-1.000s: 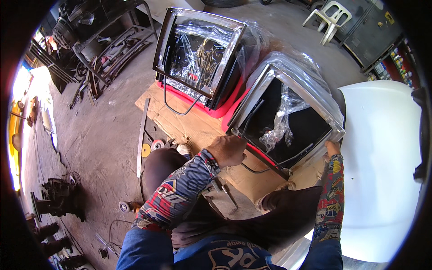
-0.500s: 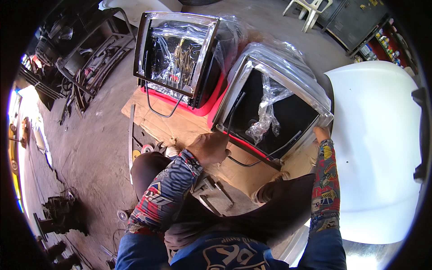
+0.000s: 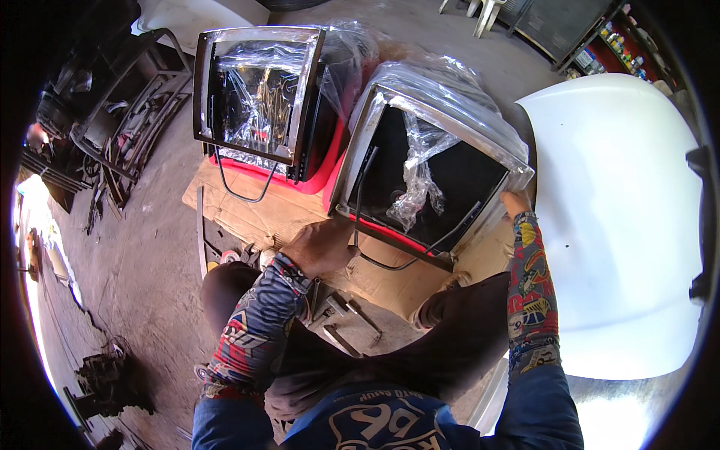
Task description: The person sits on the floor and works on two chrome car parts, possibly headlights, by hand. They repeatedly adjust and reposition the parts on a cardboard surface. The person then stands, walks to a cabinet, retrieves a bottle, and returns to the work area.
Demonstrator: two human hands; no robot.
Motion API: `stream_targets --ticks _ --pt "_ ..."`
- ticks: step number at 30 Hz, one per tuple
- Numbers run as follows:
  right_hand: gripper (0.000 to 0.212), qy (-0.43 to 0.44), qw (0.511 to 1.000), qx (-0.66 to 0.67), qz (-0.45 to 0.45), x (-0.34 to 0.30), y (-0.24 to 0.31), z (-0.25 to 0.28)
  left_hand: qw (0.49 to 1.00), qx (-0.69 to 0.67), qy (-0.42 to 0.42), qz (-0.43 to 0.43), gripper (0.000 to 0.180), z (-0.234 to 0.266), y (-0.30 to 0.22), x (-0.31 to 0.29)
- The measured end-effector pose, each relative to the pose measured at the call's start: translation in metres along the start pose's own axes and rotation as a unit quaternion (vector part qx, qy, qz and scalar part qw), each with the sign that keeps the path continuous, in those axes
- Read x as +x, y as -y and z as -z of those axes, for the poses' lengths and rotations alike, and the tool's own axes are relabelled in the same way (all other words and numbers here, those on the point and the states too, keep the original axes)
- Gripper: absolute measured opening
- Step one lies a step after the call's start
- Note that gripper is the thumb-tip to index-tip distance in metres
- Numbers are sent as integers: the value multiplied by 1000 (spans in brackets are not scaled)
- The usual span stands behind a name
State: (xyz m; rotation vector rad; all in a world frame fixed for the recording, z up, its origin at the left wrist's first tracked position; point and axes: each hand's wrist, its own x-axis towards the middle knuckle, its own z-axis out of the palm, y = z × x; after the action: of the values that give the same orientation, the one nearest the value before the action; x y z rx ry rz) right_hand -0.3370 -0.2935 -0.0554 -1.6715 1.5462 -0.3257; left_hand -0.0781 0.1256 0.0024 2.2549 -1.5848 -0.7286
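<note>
A car seat (image 3: 450, 187) lies before me with its black underside facing up, red trim at its near edge and clear plastic wrap (image 3: 420, 176) bunched over it. A bare metal frame (image 3: 457, 120) borders that underside. My left hand (image 3: 321, 246) is closed at the frame's near left corner, its fingertips partly hidden. At the right corner, my right hand (image 3: 514, 204) is closed around the frame's edge. A bent black bar (image 3: 390, 266) loops out from the seat's near side. To the left rests a second red seat (image 3: 322, 176), also wrapped, with a similar metal frame (image 3: 259, 34) on top.
Flattened cardboard (image 3: 225, 199) lies under the seats. A large white curved panel (image 3: 615, 225) stands close on the right. Metal pieces (image 3: 349, 315) lie on the floor between my legs. Scrap metal and a rack (image 3: 142, 112) are at far left, a dark cabinet (image 3: 559, 30) at far right.
The whole view has swung, so the seats and floor items sit farther left in the picture. Both hands keep their places at the frame's corners.
</note>
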Motion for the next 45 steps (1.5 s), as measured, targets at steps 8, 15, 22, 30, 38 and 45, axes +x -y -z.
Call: stream_targets --ticks 8,15,22,30,38,45 --pt "47 -55 996 -38 58 16 -14 -7 1000 8 1 -10 41 3 -1 -1" --pt "52 -34 994 -94 43 16 -11 -3 1000 18 14 -15 42 5 -1 -1" --pt "46 -64 991 -106 56 22 -14 -8 1000 12 1 -25 42 2 1 1" --pt "47 15 995 -86 42 -5 2 -2 1000 8 8 -29 42 2 1 2" --pt "46 -48 990 -111 70 28 -17 -11 999 13 -2 -32 42 1 3 0" --pt "47 -45 997 -46 52 14 -13 -10 999 -2 -13 -45 37 1 2 -1"
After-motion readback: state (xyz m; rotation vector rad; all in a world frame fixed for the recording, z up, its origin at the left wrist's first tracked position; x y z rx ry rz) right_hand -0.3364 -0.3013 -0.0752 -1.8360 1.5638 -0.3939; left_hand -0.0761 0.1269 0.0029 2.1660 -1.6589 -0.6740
